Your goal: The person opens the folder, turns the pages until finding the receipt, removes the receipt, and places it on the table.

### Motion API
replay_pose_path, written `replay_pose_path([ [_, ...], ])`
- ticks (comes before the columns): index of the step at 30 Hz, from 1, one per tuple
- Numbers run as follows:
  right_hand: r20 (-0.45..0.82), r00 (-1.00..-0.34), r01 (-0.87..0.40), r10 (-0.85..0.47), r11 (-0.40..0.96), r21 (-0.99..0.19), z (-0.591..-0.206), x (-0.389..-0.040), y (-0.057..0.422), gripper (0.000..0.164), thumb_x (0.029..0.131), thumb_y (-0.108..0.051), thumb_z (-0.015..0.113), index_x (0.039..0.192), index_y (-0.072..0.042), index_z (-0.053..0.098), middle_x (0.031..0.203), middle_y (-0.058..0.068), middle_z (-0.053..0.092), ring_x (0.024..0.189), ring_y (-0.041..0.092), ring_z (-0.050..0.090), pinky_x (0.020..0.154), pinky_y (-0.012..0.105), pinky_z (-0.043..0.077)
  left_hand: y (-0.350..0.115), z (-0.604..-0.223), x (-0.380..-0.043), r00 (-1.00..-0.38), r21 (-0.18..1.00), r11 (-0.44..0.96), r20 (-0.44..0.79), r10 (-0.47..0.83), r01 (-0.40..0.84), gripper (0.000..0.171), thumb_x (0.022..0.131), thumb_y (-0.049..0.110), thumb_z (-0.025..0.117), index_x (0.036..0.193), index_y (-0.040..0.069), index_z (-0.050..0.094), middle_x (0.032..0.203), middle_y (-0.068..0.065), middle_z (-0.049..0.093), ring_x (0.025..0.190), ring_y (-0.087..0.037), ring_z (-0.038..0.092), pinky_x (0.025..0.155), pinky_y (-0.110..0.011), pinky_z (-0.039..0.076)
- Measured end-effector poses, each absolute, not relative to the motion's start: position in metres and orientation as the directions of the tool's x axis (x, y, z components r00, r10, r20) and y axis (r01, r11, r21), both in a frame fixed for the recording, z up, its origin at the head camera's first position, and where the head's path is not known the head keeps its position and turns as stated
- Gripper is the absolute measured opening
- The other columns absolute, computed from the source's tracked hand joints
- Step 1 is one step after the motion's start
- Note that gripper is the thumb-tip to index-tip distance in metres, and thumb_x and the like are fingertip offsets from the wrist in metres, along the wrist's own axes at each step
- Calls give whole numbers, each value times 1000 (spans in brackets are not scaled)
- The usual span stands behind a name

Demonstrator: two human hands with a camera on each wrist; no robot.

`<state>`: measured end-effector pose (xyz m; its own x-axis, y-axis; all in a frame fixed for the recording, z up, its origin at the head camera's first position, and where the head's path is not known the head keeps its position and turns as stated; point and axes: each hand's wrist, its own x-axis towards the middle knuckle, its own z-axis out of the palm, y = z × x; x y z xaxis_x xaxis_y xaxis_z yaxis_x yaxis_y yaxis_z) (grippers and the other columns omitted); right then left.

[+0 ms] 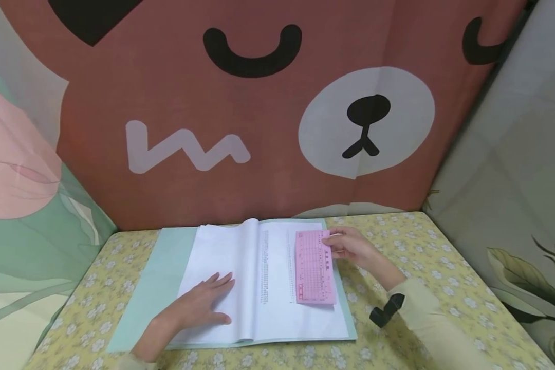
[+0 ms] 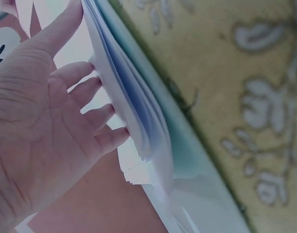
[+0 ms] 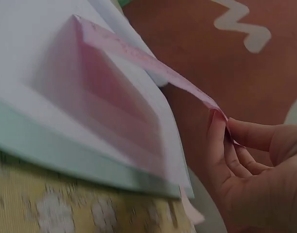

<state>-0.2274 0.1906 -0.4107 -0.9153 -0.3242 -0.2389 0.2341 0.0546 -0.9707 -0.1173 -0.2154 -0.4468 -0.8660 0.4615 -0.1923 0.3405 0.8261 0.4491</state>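
Note:
A green folder (image 1: 166,267) lies spread on the table with a stack of white pages (image 1: 273,326) inside, the right page carrying columns of print. My right hand (image 1: 351,247) pinches the upper right corner of a pink printed slip (image 1: 312,267) between thumb and fingers. In the right wrist view the pink slip (image 3: 153,63) tilts up off the page toward that hand (image 3: 250,155), its far edge close to the paper. My left hand (image 1: 203,306) rests with spread fingers on the left page. The left wrist view shows its fingers (image 2: 109,141) extended against the pages.
A yellow flowered cloth (image 1: 425,257) covers the table under the folder. Behind it stands a brown printed backdrop (image 1: 268,190), with a pale curtain (image 1: 504,154) on the right. A black band (image 1: 387,310) sits at the right wrist.

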Motion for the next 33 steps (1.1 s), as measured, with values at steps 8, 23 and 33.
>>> replay_pose_path([
  [8,-233,-959,195,-159,222,-955,-413,-233,244,54,104,-14,64,146,12,43,101,4,72,84,12,70,74,28,59,-219,-447,-117,-872,437,833,-185,453,340,95,85,54,79,157,4,43,165,-11,37,153,-45,24,120,-64,26],
  [23,-130,-990,143,61,528,-837,-452,-242,302,50,102,-7,60,142,19,44,111,28,67,76,13,66,63,28,56,-216,-442,-116,-894,428,862,-221,389,269,89,87,52,78,158,9,44,166,-6,37,154,-40,25,119,-63,28],
  [33,111,-988,17,106,795,-607,-462,-237,294,46,99,-6,62,133,21,47,98,32,67,65,25,63,52,35,51,-203,-438,-122,-947,372,883,-24,319,288,63,102,43,64,149,2,55,158,-18,46,146,-46,39,113,-62,39],
])
